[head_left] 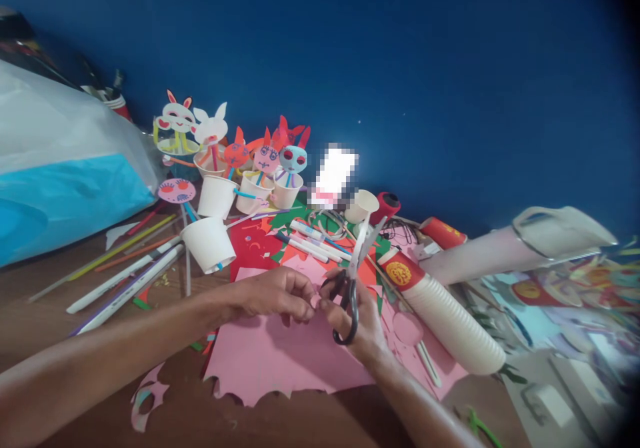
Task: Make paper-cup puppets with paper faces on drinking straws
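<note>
My left hand (287, 295) is closed in a pinch on a small pink paper piece (315, 301). Right beside it, my right hand (353, 318) has its fingers through the black handles of a pair of scissors (353, 281), whose blades point up and away, spread a little apart. The right thumb and a finger also touch the paper piece. Below both hands lies a large pink paper sheet (285, 355) with scalloped cut edges. A round pink cutout (407, 329) rests to the right of it.
Paper-cup figures with animal faces (267, 157) stand at the back, near a white cup on its side (209, 241). Pens (127, 295) lie left and markers (310, 245) centrally. A long cup stack (450, 318) and a white tube-shaped thing (480, 255) extend rightward. A plastic bag (70, 168) bulges at left.
</note>
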`<state>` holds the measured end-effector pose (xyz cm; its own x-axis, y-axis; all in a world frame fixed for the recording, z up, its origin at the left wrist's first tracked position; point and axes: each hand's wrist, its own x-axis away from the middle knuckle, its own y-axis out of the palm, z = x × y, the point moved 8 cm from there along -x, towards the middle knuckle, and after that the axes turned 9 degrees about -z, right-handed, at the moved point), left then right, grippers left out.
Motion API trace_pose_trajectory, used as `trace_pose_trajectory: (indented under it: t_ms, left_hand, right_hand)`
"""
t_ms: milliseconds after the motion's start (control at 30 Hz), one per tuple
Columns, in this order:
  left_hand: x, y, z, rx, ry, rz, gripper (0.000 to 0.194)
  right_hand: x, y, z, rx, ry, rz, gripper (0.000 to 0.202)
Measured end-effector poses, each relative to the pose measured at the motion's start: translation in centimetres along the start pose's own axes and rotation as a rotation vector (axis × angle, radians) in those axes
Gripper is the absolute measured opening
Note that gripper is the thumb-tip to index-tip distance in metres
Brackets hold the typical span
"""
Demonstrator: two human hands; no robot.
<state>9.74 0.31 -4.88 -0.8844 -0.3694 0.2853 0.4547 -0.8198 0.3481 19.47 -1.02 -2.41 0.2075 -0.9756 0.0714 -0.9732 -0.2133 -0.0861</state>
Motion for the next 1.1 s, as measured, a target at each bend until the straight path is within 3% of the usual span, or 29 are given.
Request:
trace_pose_trajectory:
  t_ms: [233, 467, 600, 833, 1100]
  left_hand:
    - [0.1, -0.8, 0.3, 0.092, 0.107, 0.246, 0.013]
    - [0.4, -1.3, 0.4, 0.192, 0.131, 0.382, 0.010]
    - [0.7, -1.8, 1.0, 0.256, 0.153, 0.405, 0.007]
    - [1.5, -3.5, 2.1, 0.290, 0.223, 0.463, 0.006]
    - [1.6, -4.0, 2.2, 0.388, 0.234, 0.449, 0.003]
  right_hand:
    - [0.3, -0.5, 0.0, 0.007, -0.055, 0.101, 0.032]
    - [0.3, 0.2, 0.6, -0.010, -0.042, 0.067, 0.036]
    - [-0.2, 0.5, 0.6, 0.061, -0.011, -0.021, 0.035]
    - [-0.6, 0.4, 0.0, 0.426, 0.003, -0.215, 0.029]
    - [-0.6, 0.8, 0.8, 0.377, 0.039, -0.293, 0.027]
